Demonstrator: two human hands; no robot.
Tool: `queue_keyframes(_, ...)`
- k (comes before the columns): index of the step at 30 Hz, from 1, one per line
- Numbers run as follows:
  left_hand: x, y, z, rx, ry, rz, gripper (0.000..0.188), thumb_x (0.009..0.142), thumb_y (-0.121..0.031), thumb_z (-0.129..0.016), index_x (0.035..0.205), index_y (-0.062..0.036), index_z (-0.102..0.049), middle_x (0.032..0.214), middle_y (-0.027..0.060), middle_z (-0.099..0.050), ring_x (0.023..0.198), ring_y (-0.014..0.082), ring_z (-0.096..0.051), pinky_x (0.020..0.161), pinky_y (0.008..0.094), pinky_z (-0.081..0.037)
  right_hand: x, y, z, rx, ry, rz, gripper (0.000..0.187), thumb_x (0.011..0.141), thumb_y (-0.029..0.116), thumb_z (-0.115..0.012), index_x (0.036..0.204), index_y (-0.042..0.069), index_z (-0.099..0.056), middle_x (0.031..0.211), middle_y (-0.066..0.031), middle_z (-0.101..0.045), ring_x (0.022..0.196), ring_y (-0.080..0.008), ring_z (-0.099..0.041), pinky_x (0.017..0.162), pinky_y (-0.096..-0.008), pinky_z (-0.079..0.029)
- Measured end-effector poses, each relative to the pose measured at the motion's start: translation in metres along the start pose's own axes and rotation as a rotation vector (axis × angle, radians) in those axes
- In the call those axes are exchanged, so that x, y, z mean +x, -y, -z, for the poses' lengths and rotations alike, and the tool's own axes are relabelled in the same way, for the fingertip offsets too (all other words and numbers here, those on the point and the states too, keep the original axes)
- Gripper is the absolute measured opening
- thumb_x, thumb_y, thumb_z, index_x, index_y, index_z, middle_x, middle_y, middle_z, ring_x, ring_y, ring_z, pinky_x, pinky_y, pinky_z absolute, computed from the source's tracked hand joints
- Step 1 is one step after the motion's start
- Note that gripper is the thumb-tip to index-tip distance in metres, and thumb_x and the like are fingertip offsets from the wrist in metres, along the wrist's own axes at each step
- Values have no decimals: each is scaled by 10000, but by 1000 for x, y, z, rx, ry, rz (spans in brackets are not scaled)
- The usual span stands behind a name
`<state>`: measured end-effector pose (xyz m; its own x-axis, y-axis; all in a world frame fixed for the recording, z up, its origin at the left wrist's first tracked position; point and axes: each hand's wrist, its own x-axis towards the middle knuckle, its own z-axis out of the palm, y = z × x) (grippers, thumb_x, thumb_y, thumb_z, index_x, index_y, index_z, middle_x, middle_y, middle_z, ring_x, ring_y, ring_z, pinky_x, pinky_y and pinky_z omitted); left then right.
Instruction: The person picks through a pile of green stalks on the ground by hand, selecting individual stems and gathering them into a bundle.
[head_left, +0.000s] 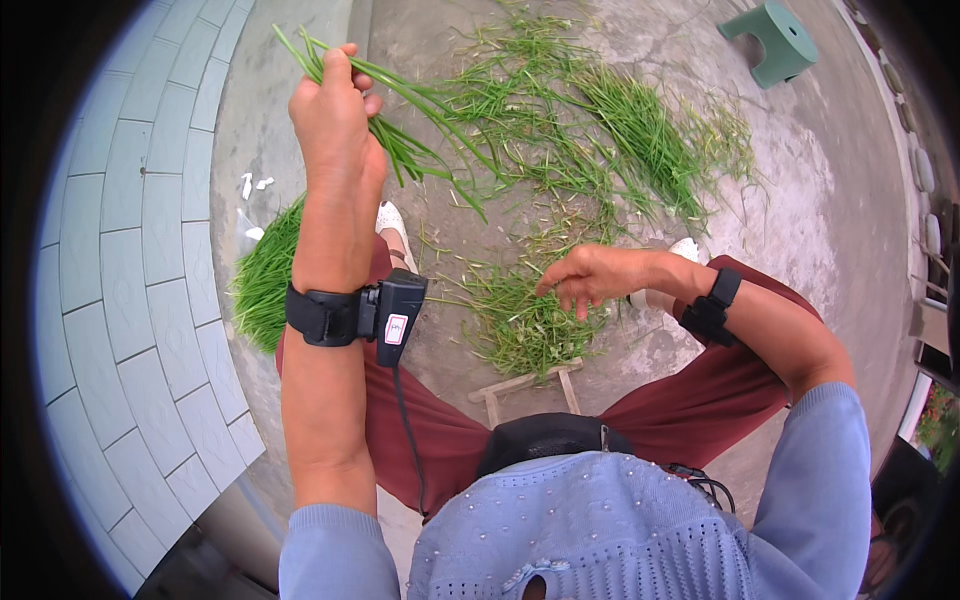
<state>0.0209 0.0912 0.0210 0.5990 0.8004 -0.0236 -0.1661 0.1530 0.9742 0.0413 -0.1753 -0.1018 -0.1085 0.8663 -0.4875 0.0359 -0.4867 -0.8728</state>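
Note:
My left hand [332, 115], raised at the upper left, is closed round a small bunch of green chives [405, 150]. The long stalks slant down to the right from the fist, with a few ends sticking out above the thumb. Low over a heap of loose chive trimmings [525, 320] between my knees hovers my right hand [592, 275]. Its fingers are loosely bent and apart, pointing down, and I see nothing held in them. Black straps with small devices circle both forearms.
A dense bundle of chives [265, 280] lies left of my left leg. Across the concrete floor spread more chives [640, 130] and scattered bits. White scraps [254, 184] lie near the tiles [135, 220]. A green plastic stool [770, 42] stands far right; part of a wooden frame [525, 382] shows before me.

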Motion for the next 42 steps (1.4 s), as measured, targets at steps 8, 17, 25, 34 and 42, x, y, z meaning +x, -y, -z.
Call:
queue_keyframes(8, -4, 3, 9, -143, 23, 160, 166, 885, -96, -438, 968, 46, -460, 870, 121, -556, 723, 183, -549, 592, 320, -456, 34, -118, 42, -417, 114, -393, 209, 775, 165, -506, 759, -13, -614, 697, -112, -656, 664, -213, -643, 599, -327, -499)
queue_keyframes(17, -11, -3, 25, -108, 118, 353, 221, 912, -139, -473, 1042, 39, -462, 698, 1, -411, 491, 42, -304, 404, 195, -244, 172, -182, 133, -436, -849, -106, 203, 754, 172, -527, 757, -6, -625, 690, -170, -622, 700, -334, -604, 662, -407, -477)
queue_keyframes(25, -17, -5, 22, -105, 67, 529, 215, 948, -115, -401, 1099, 35, -428, 700, -16, -373, 477, 25, -295, 387, 166, -257, 259, -190, 142, -634, -1003, -275, 179, 735, 173, -547, 825, 25, -594, 875, -199, -595, 843, -356, -581, 731, -438, -471)
queue_keyframes(34, -26, -10, 26, -174, 85, 531, 205, 934, -112, -430, 1080, 31, -444, 691, -22, -389, 485, 25, -305, 396, 167, -258, 213, -152, 189, -45, -773, -143, 221, 717, 140, -643, 887, -1, -621, 743, -110, -602, 649, -172, -570, 560, -306, -460)
queue_keyframes(42, -22, -5, 21, -268, 156, 451, 213, 893, -135, -521, 1023, 30, -489, 639, -28, -398, 497, 42, -321, 412, 189, -251, 128, -49, 197, 442, -569, 2, 114, 829, 121, -604, 920, 57, -581, 781, 20, -585, 640, -29, -511, 503, -154, -393)
